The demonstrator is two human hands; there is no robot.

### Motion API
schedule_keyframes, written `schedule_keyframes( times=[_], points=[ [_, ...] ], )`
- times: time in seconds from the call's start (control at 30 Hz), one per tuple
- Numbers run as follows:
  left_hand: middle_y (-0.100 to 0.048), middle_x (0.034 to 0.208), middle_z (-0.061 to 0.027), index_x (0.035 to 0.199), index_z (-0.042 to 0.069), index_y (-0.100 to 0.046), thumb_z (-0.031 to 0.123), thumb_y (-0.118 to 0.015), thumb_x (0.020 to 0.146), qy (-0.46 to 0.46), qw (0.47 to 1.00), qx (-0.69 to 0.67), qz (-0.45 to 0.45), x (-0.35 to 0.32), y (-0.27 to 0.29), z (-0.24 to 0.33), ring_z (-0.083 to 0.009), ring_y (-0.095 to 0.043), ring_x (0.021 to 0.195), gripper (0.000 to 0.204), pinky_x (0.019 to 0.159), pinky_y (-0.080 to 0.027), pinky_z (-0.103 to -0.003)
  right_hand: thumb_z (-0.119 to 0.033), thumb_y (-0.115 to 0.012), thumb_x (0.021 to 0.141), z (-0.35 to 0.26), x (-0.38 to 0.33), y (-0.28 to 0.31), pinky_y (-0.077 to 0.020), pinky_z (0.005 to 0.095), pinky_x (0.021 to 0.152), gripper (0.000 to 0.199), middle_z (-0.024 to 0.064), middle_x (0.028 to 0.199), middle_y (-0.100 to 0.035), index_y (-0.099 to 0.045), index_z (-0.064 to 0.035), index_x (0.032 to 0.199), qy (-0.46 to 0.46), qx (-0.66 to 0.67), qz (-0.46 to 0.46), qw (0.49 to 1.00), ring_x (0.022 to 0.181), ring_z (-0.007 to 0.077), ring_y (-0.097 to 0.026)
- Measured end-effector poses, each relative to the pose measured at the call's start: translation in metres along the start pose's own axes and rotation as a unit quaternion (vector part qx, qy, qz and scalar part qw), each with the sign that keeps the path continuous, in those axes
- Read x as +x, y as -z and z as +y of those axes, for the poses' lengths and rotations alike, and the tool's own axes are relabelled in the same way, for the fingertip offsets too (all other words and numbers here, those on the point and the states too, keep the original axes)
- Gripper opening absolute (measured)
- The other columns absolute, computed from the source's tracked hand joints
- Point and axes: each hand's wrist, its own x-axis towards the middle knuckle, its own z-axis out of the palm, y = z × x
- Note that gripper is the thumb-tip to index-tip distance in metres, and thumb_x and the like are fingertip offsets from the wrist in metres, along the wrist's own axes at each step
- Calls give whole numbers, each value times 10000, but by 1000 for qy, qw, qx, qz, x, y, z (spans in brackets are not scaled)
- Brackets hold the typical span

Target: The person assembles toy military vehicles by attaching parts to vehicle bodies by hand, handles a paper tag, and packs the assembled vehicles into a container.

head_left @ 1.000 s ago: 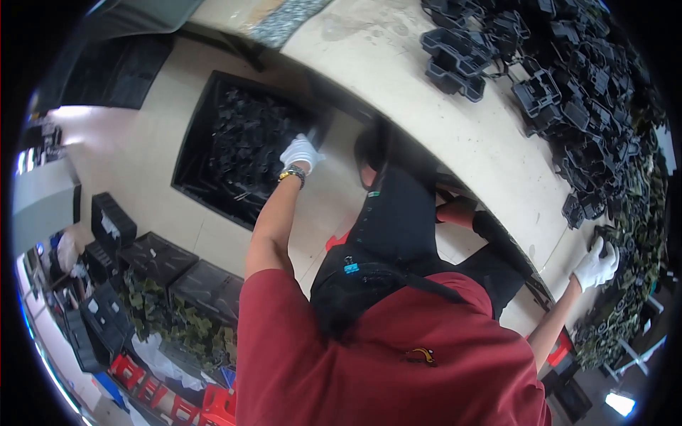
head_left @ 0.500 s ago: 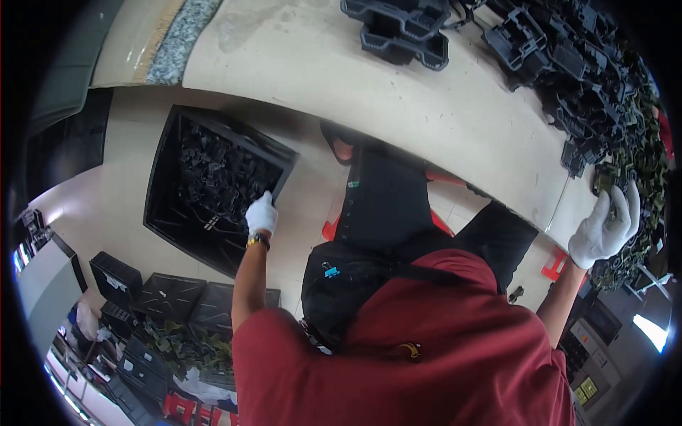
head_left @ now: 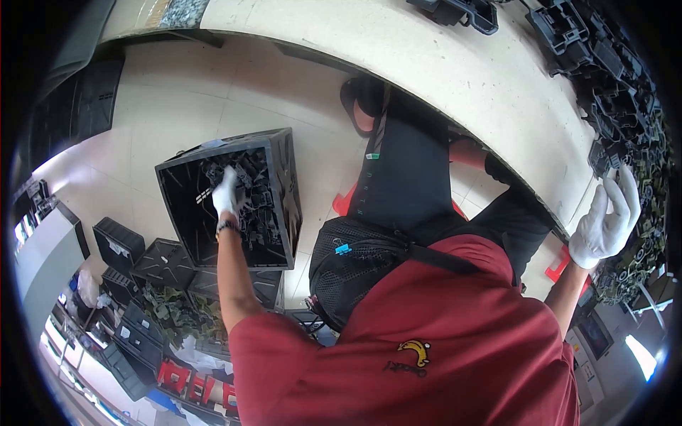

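My left hand [head_left: 226, 195], in a white glove, reaches into a deep black plastic crate [head_left: 283, 192] on the floor. It is over a heap of small black plastic parts [head_left: 259, 213] there. Its fingers are blurred among the parts, so whether they hold one cannot be told. At the right end of the worktable, my right hand [head_left: 600, 224], gloved in white too, is raised with its fingers stretched and nothing in them. Just beyond its fingertips lie piled black plastic housings [head_left: 614, 113].
The pale worktable [head_left: 398, 53] curves across the top, with another black housing [head_left: 462, 11] at its far edge. Green-and-black small parts [head_left: 643, 241] heap up at the right. More black crates [head_left: 163, 263] and red stools [head_left: 188, 383] stand at lower left.
My left hand has gone from the crate's near rim into the crate, over the parts. The crate now appears turned and more upright. My right hand stays by the table's right end, fingers still spread.
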Motion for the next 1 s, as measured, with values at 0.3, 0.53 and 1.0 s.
schedule_keyframes(
  times=[0.3,0.53,1.0],
  points=[
    [-686,1018,-112,1148,-2,-619,-8,-711,737,-12,963,-236,131,62,-116,35,-252,-626,767,421,668,-548,-444,121,-609,860,4,7,16,-544,337,908,185,263,1231,-601,-636,68,1035,-9,-1,-30,1000,1089,314,-645],
    [-608,1226,-114,1314,68,-451,-71,-732,709,2,985,-156,67,-73,-159,-6,-255,-624,918,682,600,-526,-411,127,-593,805,-20,21,-6,-520,390,930,226,262,1150,-638,-629,67,1019,38,67,-76,994,1057,338,-647],
    [-692,1062,-139,951,103,-693,390,-658,817,-395,660,638,30,-124,-138,63,-365,-606,1128,319,920,-471,-534,-104,-816,629,-49,-4,-45,-487,380,812,495,132,1043,-628,-651,-51,1093,41,80,-200,976,938,281,-588]
  ],
)
